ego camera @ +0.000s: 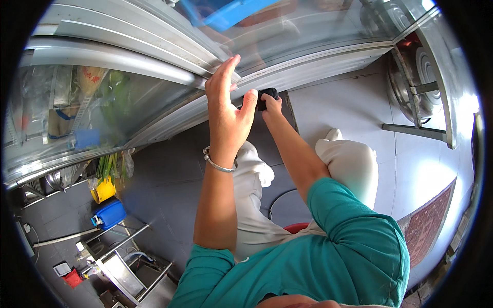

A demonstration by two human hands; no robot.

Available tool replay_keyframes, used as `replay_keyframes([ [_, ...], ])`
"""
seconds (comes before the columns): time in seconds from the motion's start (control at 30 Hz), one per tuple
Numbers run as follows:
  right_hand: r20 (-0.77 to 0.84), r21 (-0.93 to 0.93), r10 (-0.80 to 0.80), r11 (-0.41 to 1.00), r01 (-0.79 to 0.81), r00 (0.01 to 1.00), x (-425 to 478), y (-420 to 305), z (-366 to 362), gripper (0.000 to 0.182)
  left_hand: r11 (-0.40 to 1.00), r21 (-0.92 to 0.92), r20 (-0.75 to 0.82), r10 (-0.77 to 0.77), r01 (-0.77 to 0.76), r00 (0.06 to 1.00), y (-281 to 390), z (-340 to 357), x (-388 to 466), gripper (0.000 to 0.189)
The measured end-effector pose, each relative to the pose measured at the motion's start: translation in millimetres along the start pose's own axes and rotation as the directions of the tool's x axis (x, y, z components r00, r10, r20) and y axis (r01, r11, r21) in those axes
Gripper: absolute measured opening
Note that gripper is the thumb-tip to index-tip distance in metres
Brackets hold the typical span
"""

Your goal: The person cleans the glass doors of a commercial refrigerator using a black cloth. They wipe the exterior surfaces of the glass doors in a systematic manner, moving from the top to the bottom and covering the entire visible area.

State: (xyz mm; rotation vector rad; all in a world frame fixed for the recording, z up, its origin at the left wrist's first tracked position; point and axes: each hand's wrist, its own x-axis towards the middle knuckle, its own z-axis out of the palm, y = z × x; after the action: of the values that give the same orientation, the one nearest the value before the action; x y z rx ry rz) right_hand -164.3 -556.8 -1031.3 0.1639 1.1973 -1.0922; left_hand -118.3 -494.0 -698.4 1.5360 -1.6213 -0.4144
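My left hand (229, 94), with a silver bangle (220, 164) at the wrist, is raised with its fingers straight and the thumb apart. It holds nothing. Behind the fingers lies the metal frame (169, 73) of a glass-fronted cabinet; whether they touch it, I cannot tell. Lower and to the right, my right hand (272, 104) grips a black object (268, 93) close to the cabinet's bottom rail (308, 73). The fingers cover part of that object, and its kind is unclear.
Behind the glass are a blue plastic basket (231, 15) and bagged green vegetables (117, 92). A metal rack (420, 131) stands right, by a steel basin (400, 88). At lower left are a yellow bucket (104, 190), a blue jerrycan (110, 214) and a metal-framed stand (123, 269).
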Motion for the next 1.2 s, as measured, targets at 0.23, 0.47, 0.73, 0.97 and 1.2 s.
replay_keyframes([
  [0.23, 0.005, 0.104, -0.246, 0.964, 0.244, 0.969, -107.2, -96.7, 28.3, 0.063, 0.997, -0.06, 0.086, 0.054, -0.049, 0.995, 16.5, 32.1, 14.4, 0.051],
  [0.47, 0.035, -0.043, -0.824, 0.564, 0.825, 0.566, -130.8, -184.8, 11.9, 0.065, 0.974, -0.073, 0.138, 0.221, -0.212, 0.966, 25.2, 68.9, 35.6, 0.057],
  [0.73, 0.061, -0.099, -0.787, 0.607, 0.789, 0.613, -71.6, -180.7, -1.7, 0.064, 0.992, 0.003, 0.181, 0.125, -0.127, 0.976, 15.1, 79.1, 36.5, 0.07],
  [0.97, -0.151, 0.039, -0.507, 0.855, 0.518, 0.848, -21.8, -197.6, -22.6, 0.065, 0.967, 0.172, 0.233, 0.148, -0.19, 0.961, 23.4, 96.9, 45.7, 0.074],
  [1.2, -0.17, -0.068, -0.872, 0.475, 0.877, 0.459, -112.7, -256.7, 17.9, 0.06, 0.863, 0.217, 0.406, 0.344, -0.455, 0.847, 53.1, 140.7, 80.6, 0.074],
])
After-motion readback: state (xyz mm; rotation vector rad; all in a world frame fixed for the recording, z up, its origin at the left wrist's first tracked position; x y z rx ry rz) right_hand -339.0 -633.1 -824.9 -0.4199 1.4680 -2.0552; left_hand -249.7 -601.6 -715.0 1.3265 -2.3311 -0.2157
